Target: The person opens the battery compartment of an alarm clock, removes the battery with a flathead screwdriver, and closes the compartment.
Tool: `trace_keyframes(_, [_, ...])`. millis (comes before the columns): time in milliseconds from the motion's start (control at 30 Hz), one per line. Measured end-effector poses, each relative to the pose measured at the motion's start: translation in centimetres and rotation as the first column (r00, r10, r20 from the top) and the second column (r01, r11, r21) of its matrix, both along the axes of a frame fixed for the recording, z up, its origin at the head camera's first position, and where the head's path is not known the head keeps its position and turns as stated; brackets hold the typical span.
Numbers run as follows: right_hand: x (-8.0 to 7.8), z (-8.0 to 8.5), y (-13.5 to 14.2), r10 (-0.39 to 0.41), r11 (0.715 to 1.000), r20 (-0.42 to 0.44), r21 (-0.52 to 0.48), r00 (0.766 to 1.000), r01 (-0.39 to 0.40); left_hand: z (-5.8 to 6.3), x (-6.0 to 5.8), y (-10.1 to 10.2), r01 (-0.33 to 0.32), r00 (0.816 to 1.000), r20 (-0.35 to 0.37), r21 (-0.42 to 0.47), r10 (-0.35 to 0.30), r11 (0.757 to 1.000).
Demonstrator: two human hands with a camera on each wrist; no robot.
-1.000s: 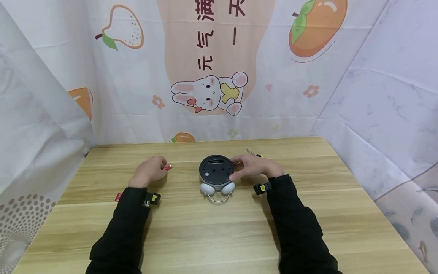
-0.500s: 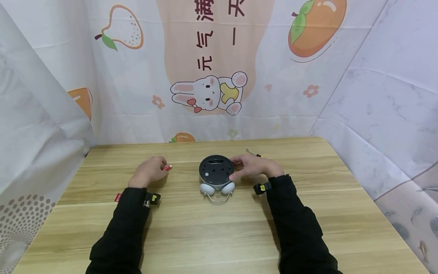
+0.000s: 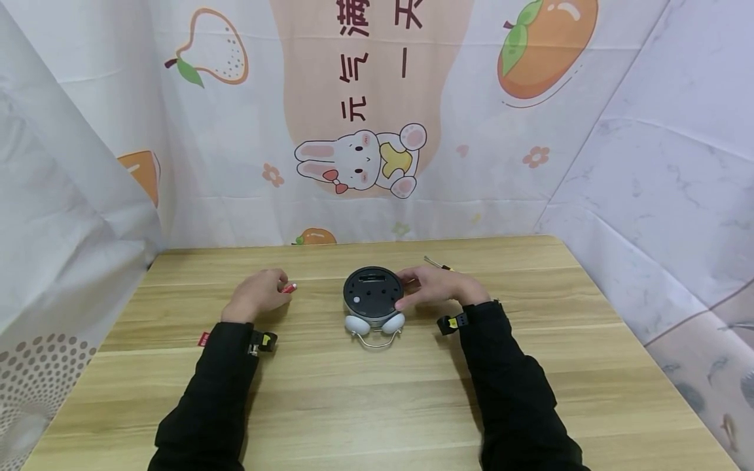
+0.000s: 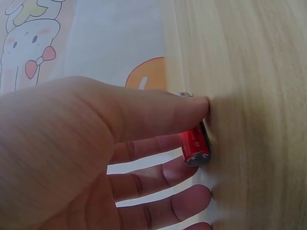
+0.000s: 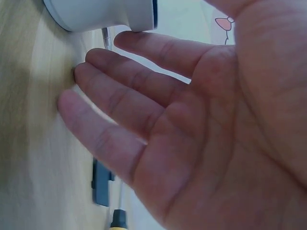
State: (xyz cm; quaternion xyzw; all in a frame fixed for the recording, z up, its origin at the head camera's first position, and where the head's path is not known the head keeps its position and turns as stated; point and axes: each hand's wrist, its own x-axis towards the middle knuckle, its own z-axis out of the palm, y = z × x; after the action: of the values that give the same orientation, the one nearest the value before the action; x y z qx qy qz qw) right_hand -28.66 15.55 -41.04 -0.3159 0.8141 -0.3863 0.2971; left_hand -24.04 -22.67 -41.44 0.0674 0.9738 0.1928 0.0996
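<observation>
A twin-bell alarm clock (image 3: 374,307) lies face down on the table, its black back up, with an open slot at the far end of that back. My right hand (image 3: 438,285) is at its right side, thumb on the near edge of the back. In the right wrist view the fingers reach out nearly straight, and the index fingertip touches the clock's white casing (image 5: 103,12). To the left, my left hand (image 3: 256,296) pinches a small red battery (image 4: 195,146) between thumb and fingers, close to the tabletop. The battery's middle is hidden by the thumb.
A thin screwdriver (image 3: 436,263) lies behind my right hand. In the right wrist view, a dark flat piece with small tabs (image 5: 100,184) lies near the screwdriver's black-and-yellow handle (image 5: 119,220). A small red object (image 3: 203,339) shows beside my left sleeve. Printed curtains surround the table.
</observation>
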Motion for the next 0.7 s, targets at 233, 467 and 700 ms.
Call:
trace_keyframes(233, [0.6, 2.7, 2.0, -0.153, 0.987, -0.216, 0.007, 0.964, 0.158, 1.2, 0.6, 0.7, 0.028, 0.997, -0.075, 0.057, -0.024, 0.998])
trace_keyframes(467, [-0.1, 2.4, 2.7, -0.248, 0.962, -0.355, 0.022, 0.901, 0.274, 2.2, 0.6, 4.2, 0.256, 0.946, -0.254, 0.199, -0.203, 0.946])
trace_keyframes(700, [-0.9, 0.0, 2.3, -0.136, 0.951, -0.472, 0.183, 0.871, 0.248, 1.0, 1.8, 8.4, 0.362, 0.927, -0.173, 0.189, -0.332, 0.913])
